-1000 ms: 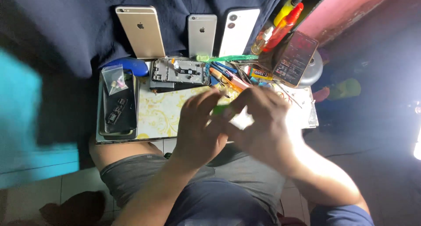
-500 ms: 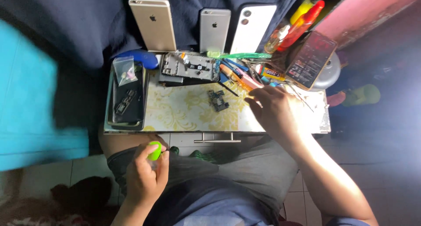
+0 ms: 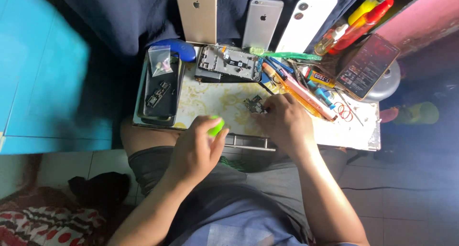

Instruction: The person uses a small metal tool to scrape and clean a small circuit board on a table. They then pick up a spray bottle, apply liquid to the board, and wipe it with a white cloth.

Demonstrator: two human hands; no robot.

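Observation:
My left hand (image 3: 197, 148) is closed around a bright green tool handle (image 3: 215, 126), held over the front edge of the small work table (image 3: 210, 100). My right hand (image 3: 284, 122) rests on the table top with its fingertips on a small dark circuit part (image 3: 253, 104). Behind it lies an opened phone frame (image 3: 227, 63) with its insides showing. A dark phone back (image 3: 160, 93) with small parts and a little clear bag (image 3: 160, 59) on it lies at the table's left.
Three phones lean at the back: gold (image 3: 196, 14), silver (image 3: 262, 22), white (image 3: 306, 24). Several screwdrivers and tweezers (image 3: 296, 86) lie right of centre, beside a lit phone (image 3: 367, 67), coloured bottles (image 3: 366, 12), red rubber bands (image 3: 342, 111). A metal drawer handle (image 3: 248, 142) spans the table's front.
My left hand has risen from my lap to the table's front edge with the green tool. My right hand has slid left onto the small circuit part.

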